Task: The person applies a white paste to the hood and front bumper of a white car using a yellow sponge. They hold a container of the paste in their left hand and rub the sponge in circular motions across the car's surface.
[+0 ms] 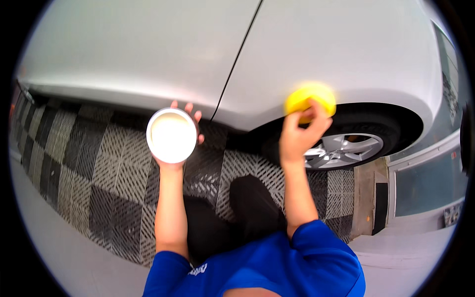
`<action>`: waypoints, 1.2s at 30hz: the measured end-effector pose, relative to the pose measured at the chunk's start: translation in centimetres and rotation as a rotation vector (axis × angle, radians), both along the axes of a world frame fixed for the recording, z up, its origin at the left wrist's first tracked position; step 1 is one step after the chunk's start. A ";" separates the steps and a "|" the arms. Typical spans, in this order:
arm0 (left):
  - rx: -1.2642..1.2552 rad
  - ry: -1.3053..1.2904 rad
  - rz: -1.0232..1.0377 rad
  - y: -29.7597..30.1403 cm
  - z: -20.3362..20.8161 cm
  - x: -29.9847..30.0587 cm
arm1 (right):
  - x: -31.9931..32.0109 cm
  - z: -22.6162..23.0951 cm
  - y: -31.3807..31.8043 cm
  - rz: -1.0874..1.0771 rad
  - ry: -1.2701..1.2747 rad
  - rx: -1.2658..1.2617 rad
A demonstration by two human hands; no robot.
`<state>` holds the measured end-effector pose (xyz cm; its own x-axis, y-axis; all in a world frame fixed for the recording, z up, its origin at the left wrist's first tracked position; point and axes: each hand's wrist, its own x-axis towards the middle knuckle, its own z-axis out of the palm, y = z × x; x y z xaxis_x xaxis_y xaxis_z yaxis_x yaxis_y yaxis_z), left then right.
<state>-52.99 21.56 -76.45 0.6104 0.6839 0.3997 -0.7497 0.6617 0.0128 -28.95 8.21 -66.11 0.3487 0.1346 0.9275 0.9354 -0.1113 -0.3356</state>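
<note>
A round tub of pale cream wax or paste [172, 136] rests in my left hand [193, 119], its fingers curled up around the far and right side of the rim. My right hand [303, 132] grips a round yellow applicator pad [298, 101], slightly smeared by motion. The pad is at the lower edge of a silver-white car's body panel [321, 44], just above the wheel arch. Whether its face presses on the paint cannot be made out, since the underside is hidden.
Below the right hand is the car's black tire with a silver alloy wheel [345, 148]. A dark panel seam [240, 52] runs down the bodywork. Grey and black grated floor tiles [118, 158] lie beneath. At the right stands a white-framed glass door [428, 180].
</note>
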 end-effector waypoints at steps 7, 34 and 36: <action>-0.052 0.012 0.083 0.5 -0.3 -0.9 | -2.4 -11.5 2.9 0.005 -0.271 -0.347; -0.079 0.015 0.072 -0.8 0.5 -0.6 | -7.0 -18.7 9.0 0.165 -0.166 -0.318; -0.044 0.080 0.102 -1.1 0.8 -0.8 | -4.7 -19.5 7.1 0.107 -0.180 -0.280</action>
